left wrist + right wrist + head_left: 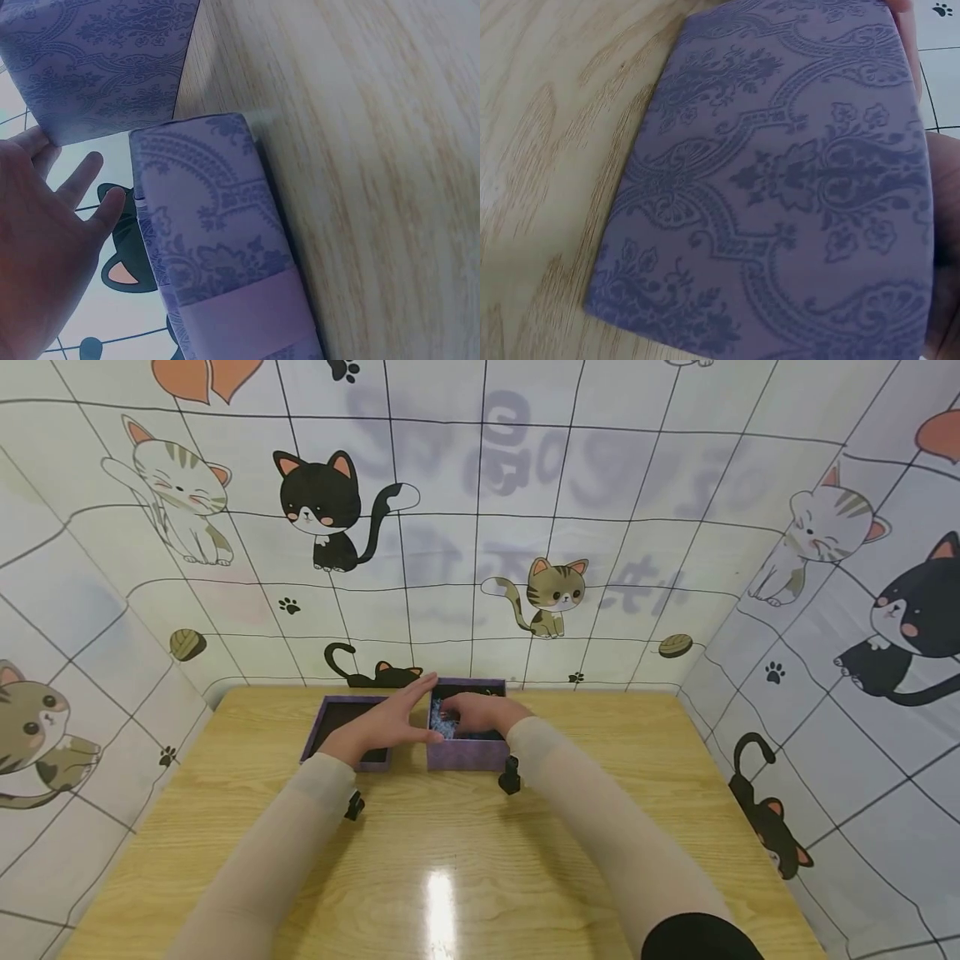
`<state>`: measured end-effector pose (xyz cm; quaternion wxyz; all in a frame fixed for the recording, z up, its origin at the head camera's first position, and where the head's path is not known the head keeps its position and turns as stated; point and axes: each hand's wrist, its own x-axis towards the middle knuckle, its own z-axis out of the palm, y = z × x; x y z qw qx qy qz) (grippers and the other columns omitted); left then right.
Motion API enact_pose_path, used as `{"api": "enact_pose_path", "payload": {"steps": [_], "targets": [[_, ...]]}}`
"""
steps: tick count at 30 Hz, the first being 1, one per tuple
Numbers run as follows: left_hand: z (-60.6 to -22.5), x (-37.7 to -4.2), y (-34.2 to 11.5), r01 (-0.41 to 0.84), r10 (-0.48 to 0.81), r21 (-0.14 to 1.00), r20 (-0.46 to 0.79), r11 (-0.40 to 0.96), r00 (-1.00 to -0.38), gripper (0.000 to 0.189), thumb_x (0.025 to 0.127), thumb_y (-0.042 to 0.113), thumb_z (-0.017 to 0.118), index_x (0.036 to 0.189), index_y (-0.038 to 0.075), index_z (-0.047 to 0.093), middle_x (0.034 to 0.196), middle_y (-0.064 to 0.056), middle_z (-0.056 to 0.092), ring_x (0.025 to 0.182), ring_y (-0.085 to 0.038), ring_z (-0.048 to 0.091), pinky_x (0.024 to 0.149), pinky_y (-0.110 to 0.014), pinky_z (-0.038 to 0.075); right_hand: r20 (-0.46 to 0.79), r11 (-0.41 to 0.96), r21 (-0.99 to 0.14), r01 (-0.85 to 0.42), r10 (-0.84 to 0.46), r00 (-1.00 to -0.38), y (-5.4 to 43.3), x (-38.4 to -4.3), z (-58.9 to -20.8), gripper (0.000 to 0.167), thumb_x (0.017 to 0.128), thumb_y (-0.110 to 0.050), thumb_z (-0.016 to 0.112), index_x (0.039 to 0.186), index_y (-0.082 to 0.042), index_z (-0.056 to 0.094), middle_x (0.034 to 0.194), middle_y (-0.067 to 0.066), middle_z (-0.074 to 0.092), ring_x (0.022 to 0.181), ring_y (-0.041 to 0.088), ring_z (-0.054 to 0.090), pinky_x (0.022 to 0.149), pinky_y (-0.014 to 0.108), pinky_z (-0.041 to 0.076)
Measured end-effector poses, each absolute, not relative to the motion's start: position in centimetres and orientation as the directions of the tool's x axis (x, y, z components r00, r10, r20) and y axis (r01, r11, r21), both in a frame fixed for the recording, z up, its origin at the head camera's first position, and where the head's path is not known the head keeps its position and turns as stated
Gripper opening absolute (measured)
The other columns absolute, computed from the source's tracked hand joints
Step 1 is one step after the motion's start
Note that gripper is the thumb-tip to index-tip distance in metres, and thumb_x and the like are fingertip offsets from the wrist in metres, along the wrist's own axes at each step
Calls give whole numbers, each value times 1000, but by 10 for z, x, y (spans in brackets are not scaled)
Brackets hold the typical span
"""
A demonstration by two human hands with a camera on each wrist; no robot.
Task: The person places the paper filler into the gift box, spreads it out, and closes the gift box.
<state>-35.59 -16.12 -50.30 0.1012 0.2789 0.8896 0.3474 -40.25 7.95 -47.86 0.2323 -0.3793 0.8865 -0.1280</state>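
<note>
Left hand (382, 725), fingers spread at mid-frame beside the box (467, 757), probably steadies it; right hand (482, 712) dips inside, grip hidden; lid (333, 718), left of centre, likely set aside for access.

The desk (420, 827) looked like glossy wood. Near its far edge, my box (467, 757) seemed smooth, matt paper; my sleeves (600, 827), matt cloth.

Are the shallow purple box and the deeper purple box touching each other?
Apart. The head view shows it: a strip of wooden table is visible between the shallow purple box and the deeper purple box.
</note>
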Motion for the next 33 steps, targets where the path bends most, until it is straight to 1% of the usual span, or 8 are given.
{"api": "enact_pose_path", "payload": {"steps": [4, 9, 14, 18, 21, 24, 28, 33], "targets": [[-503, -356, -162, 428, 568, 675, 16, 601, -823, 120, 94, 66, 82, 181, 23, 12, 187, 3, 3, 170, -36, 11, 128, -71, 25, -323, 686, -388, -615, -726, -607, 79, -401, -477, 33, 109, -16, 73, 141, -11, 68, 132, 4, 70, 118, 18, 64, 104, 42, 52], [-503, -355, -161, 425, 573, 681, 11, 596, -820, 118, 95, 66, 81, 181, 27, 10, 187, 3, 2, 170, -35, 10, 128, -71, 24, -318, 684, -413, -601, -727, -609, 85, -395, -465, 40, 108, -11, 73, 148, -10, 67, 144, 8, 69, 132, 25, 65, 111, 44, 53], [-502, -356, -160, 407, 568, 694, -3, 594, -823, 116, 95, 64, 82, 180, 33, 8, 186, 4, 1, 170, -35, 11, 127, -71, 26, -217, 670, -481, -565, -716, -664, 93, -392, -451, 41, 110, -12, 71, 151, -11, 66, 145, 10, 68, 133, 27, 65, 108, 44, 56], [-501, -356, -161, 406, 569, 696, -5, 593, -822, 117, 96, 63, 82, 180, 34, 7, 187, 3, 0, 170, -36, 11, 127, -72, 26, -170, 647, -529, -549, -715, -678, 92, -391, -455, 49, 109, -21, 75, 155, -11, 63, 155, 10, 63, 140, 29, 62, 113, 46, 53], [-502, -356, -161, 412, 571, 691, -3, 594, -821, 116, 96, 63, 82, 180, 33, 7, 186, 4, 0, 170, -35, 11, 127, -72, 26, -190, 660, -497, -564, -716, -672, 88, -390, -462, 57, 108, -26, 78, 159, -10, 60, 163, 11, 57, 148, 30, 56, 119, 47, 48], [-502, -357, -161, 419, 573, 687, 5, 593, -820, 115, 97, 62, 81, 180, 31, 9, 186, 6, 1, 170, -34, 10, 128, -71, 26, -197, 679, -408, -610, -718, -668, 83, -390, -471, 59, 109, -29, 76, 161, -8, 58, 164, 13, 55, 153, 30, 51, 123, 47, 43], [-503, -357, -161, 430, 574, 677, 12, 598, -818, 116, 96, 64, 81, 181, 28, 10, 186, 5, 2, 170, -34, 10, 128, -70, 25, -213, 709, -306, -636, -702, -680, 77, -392, -480, 60, 110, -29, 75, 162, -7, 56, 163, 14, 57, 151, 30, 52, 124, 46, 42], [-502, -357, -161, 434, 576, 671, 12, 601, -817, 118, 95, 65, 82, 181, 25, 11, 186, 4, 3, 170, -35, 11, 128, -71, 25, -233, 730, -266, -630, -683, -692, 73, -395, -488, 60, 108, -30, 77, 161, -9, 58, 160, 13, 59, 149, 29, 55, 124, 45, 43]]}}
